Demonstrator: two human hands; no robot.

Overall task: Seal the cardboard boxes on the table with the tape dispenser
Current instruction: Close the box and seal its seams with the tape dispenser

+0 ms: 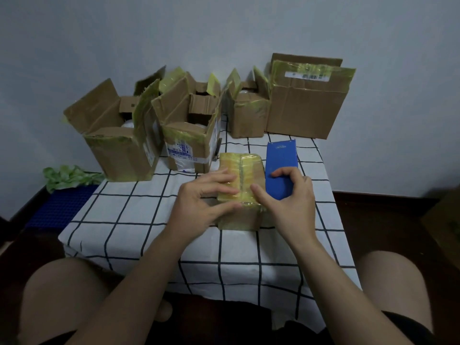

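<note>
**Checked table, grey wall behind: condition noted**

At table centre: small taped box. Left hand flat on its top, fingers straight. Right hand curled round near end of blue tape dispenser, just right of box. Open boxes along rear.

My counter is covered with a white cloth crossed by dark grid lines. Near the middle sits a small taped box, its top wrapped in yellowish tape, and just to its right lies the blue tape dispenser, lengthwise toward the wall. At the back left stand two open boxes, a large one at the corner and a labelled one beside it. At the back right a smaller open box touches a tall box against the wall.
</note>
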